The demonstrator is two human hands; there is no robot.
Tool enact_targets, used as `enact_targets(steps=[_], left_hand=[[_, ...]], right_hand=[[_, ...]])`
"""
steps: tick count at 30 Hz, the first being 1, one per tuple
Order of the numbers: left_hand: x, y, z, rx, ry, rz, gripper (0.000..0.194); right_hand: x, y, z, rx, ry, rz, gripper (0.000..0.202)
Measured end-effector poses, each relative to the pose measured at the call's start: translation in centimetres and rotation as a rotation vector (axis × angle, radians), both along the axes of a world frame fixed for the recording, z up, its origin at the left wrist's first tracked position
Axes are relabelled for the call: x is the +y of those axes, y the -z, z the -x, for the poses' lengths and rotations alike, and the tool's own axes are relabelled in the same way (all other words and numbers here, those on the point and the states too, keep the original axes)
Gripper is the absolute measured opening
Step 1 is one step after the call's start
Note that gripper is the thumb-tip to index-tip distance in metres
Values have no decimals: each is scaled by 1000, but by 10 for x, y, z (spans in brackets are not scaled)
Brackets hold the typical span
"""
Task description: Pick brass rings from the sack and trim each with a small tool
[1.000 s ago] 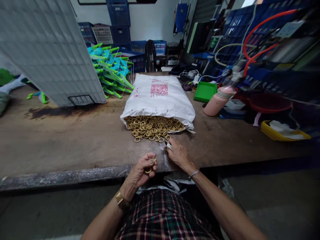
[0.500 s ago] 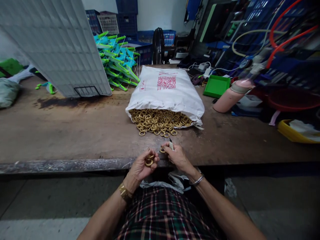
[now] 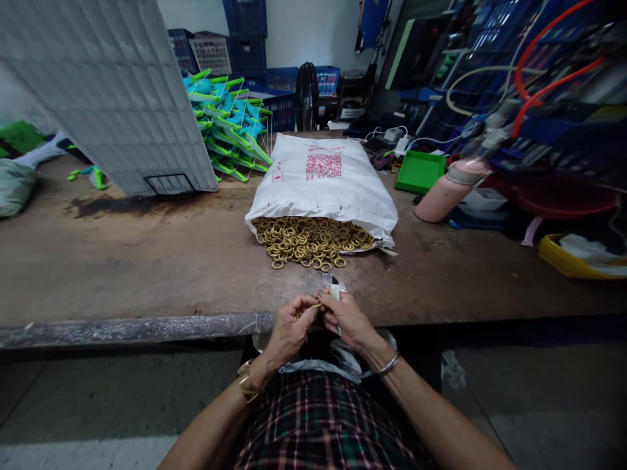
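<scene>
My left hand (image 3: pixel 288 331) is closed around several brass-coloured rings, mostly hidden in the palm. One ring (image 3: pixel 316 306) shows edge-on between the fingertips of both hands. In my right hand (image 3: pixel 353 321) is a small knife (image 3: pixel 335 291) with a pale handle, its dark tip pointing away from me. Both hands meet just over the table's front edge. Beyond them a heap of brass-coloured rings (image 3: pixel 308 243) spills from the open mouth of a white sack (image 3: pixel 289 189), which lies flat with red print on top.
A tall grey ribbed panel (image 3: pixel 112 98) leans at the left, beside a stack of green and blue plastic parts (image 3: pixel 230 127). To the right are a green tray (image 3: pixel 420 171), a pink bottle (image 3: pixel 448 194) with a red hose, and a yellow tray (image 3: pixel 563 264).
My hands have come together: the left has turned palm inward, and the ring from my right fingertips is now between both hands. The knife stays in my right hand.
</scene>
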State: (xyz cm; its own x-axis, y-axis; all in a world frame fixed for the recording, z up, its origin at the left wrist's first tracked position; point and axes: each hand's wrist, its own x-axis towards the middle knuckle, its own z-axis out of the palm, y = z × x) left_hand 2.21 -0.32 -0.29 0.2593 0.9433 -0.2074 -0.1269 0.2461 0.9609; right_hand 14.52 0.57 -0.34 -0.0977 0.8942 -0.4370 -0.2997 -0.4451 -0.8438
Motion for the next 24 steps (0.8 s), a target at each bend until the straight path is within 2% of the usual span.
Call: enact_targets(steps=[5,11,16,19,21,24], left_hand=[[1,2,3,-18,-11,105,30],[1,4,6,-125,81,226,31],[-1,1,5,-238,98,287,30],[-1,0,4,-251,78,301,32],[0,-1,3,-246,56,293,33],[0,-2,3,-218,28,260,33]], right_hand=[[-2,6,2,-165,-16,-82,31],[0,14,0,-520,-33,-248,24],[1,15,-4,-521,-79,-294,26],[-1,11,-9,-681,-70,-332,28],[-4,8,-12,-875,-121,-419,23],[-10,6,-14,-1107,-320,-562,15]])
